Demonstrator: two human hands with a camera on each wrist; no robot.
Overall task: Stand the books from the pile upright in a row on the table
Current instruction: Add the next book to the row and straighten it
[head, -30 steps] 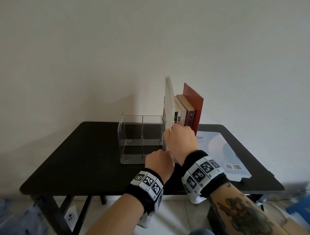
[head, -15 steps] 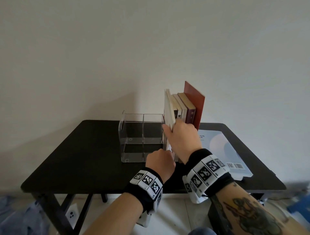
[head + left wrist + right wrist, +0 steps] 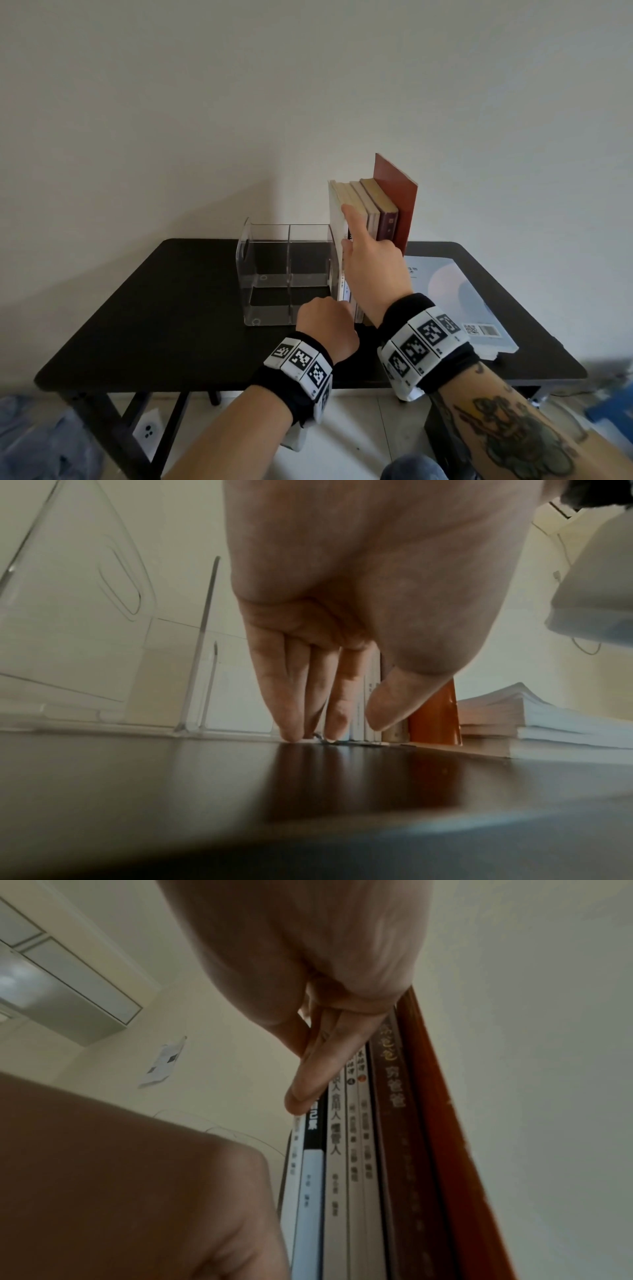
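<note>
books (image 3: 371, 209) upright (spines forward) — hands (image 3: 371, 270) steadying

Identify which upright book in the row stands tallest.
The red book at the right end of the row, farthest from the clear acrylic organizer. Its top edge rises well above the other books, whose tops sit roughly level.

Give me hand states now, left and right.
Left hand: open, straight fingertips down at the foot of the book row.
Right hand: open, straight fingers pressing the spines, holding nothing.
</note>
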